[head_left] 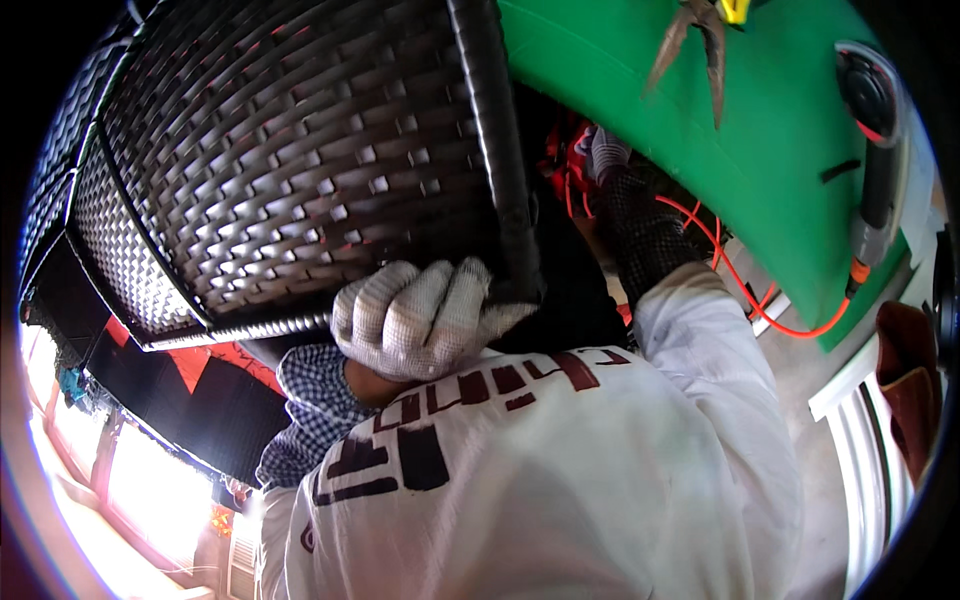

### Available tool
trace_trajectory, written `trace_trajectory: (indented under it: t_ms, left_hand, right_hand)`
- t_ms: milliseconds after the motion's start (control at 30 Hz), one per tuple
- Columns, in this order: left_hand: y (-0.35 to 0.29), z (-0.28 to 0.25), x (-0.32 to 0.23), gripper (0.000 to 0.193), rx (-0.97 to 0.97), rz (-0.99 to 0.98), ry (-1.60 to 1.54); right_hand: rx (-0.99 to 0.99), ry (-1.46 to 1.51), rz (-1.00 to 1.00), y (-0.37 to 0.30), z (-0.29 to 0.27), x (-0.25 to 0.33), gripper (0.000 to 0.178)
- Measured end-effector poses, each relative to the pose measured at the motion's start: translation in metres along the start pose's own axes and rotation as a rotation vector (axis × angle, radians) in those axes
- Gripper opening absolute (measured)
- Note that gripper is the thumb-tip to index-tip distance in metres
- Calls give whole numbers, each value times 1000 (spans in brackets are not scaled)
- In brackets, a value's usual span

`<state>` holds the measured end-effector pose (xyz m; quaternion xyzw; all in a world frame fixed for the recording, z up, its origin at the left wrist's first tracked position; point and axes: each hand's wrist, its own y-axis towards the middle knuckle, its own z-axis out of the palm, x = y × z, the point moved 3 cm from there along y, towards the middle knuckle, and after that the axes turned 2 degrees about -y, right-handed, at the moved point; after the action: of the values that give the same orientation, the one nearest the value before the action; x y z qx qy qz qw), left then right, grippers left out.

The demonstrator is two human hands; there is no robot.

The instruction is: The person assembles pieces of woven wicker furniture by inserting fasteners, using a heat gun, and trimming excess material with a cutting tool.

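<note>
A dark brown woven wicker furniture piece [300, 170] with rounded, wrapped edges fills the upper left. Over its lower edge, near the right corner, curl the fingers of my left hand [415, 315], in a pale knit glove. My right arm stretches forward and down beneath the rim of a green surface [590, 70]. At its end, my gloved right hand [608, 152] is beside red items [568, 170] in shadow. Its fingers are mostly hidden, so whether they hold anything cannot be seen.
Long-nose pliers [700, 45] and a black-and-grey corded power tool [875, 150] lie on the green surface. The tool's orange cord [740, 285] loops down past my right forearm. A brown object [905, 370] sits at far right; bright windows [160, 490] are at lower left.
</note>
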<state>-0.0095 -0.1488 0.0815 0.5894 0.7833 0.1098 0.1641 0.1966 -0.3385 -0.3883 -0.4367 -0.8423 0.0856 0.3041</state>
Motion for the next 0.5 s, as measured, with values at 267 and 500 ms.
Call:
trace_trajectory:
  t_ms: [267,500]
  left_hand:
    - [7,8,1,45,-107,-76,-65]
    - [9,6,7,40,-238,-41,-92]
  right_hand:
    - [-65,-198,-563,-86,-157,96,36]
    - [115,420,-74,-176,-330,192,32]
